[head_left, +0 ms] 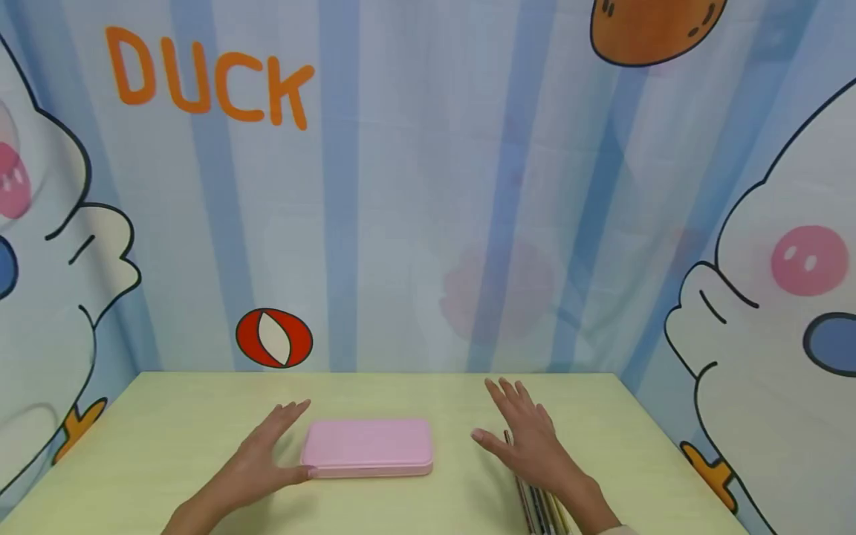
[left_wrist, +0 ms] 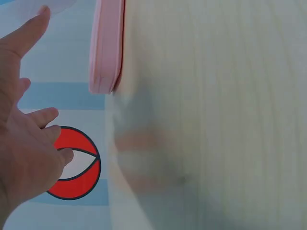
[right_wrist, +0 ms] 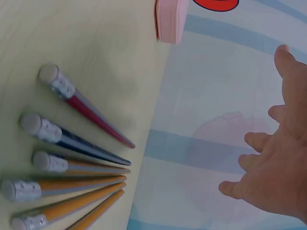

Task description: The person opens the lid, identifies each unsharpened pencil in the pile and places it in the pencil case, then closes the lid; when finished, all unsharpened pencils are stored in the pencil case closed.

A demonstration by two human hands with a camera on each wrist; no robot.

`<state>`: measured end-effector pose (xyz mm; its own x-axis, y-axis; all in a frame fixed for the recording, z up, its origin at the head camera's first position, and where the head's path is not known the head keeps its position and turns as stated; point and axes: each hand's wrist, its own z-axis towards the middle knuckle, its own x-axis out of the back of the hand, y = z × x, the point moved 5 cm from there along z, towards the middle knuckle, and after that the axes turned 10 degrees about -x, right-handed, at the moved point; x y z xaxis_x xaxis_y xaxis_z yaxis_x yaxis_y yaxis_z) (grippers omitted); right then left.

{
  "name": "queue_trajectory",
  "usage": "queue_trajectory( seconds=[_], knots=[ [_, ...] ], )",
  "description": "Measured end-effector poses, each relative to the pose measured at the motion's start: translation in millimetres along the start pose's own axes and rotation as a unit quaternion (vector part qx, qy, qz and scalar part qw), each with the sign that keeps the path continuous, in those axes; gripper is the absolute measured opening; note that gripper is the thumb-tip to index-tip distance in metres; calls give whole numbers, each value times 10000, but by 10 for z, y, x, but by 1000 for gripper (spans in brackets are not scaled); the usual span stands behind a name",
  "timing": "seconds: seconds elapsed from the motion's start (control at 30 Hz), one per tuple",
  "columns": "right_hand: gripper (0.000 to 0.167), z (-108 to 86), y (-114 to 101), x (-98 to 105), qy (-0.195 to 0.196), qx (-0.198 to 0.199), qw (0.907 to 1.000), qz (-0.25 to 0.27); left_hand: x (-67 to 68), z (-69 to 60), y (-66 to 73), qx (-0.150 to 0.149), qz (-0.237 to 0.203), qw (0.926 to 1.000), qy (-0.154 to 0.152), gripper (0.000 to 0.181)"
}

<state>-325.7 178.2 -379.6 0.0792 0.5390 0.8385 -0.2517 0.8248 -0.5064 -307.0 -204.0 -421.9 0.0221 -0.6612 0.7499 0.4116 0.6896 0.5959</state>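
Note:
A closed pink pencil case (head_left: 368,446) lies flat on the table, its long side facing me. At its left end is my left hand (head_left: 250,468), fingers spread, with the thumb at the case's near left corner; whether it touches cannot be told. My right hand (head_left: 531,446) hovers to the right of the case with fingers extended and nothing held. Beneath and beside that hand lie several pencils (right_wrist: 91,184), partly hidden by it in the head view. The right wrist view shows their erasers, with a dark red pencil (right_wrist: 96,115) set slightly apart from the others.
The pale yellow table (head_left: 401,509) ends at a blue-striped curtain (head_left: 414,186) behind it. Printed on the curtain are duck figures at both sides, orange letters (head_left: 207,82) and a red ball (head_left: 274,338).

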Motion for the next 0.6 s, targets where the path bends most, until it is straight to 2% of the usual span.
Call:
queue_trajectory(
  seconds=[0.07, 0.2, 0.33, 0.6],
  knots=[
    [76, 7, -27, -44, -64, 199, 9997, 119, -38, 24, -36, 149, -292, 9994, -107, 99],
    [74, 33, -106, -145, -238, 644, 9970, 371, -124, 66, -108, 291, -520, 9980, -191, 100],
    [74, 90, -210, -250, -532, 893, 9937, 430, -201, 94, -182, 292, -606, 9974, -261, 102],
    [75, 283, -374, -489, -1219, 1293, 9840, 148, -287, 147, -281, 148, -800, 9959, -396, 108]
  ],
)
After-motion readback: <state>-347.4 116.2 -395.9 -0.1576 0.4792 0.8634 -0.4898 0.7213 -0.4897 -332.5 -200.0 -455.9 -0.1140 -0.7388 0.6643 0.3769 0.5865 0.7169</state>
